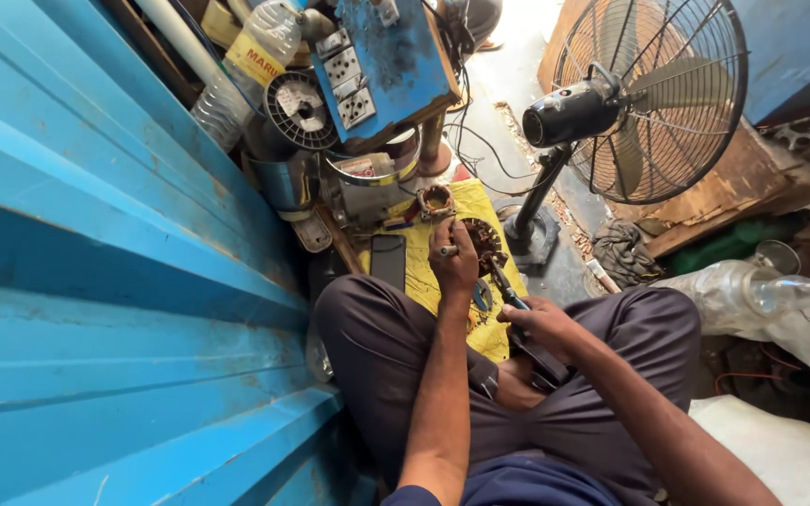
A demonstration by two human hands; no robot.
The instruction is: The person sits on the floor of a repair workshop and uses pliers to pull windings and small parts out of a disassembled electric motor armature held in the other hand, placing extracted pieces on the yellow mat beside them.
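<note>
Seated work on a motor stator over a yellow cloth

Left hand [454, 265], fingers curled round a small pale rod, steadies the rusty copper-wound stator [483, 245] on the yellow cloth [433, 276] between the knees; right hand [541, 325] grips dark pliers [517, 314] angled at it, probably for leverage
</note>
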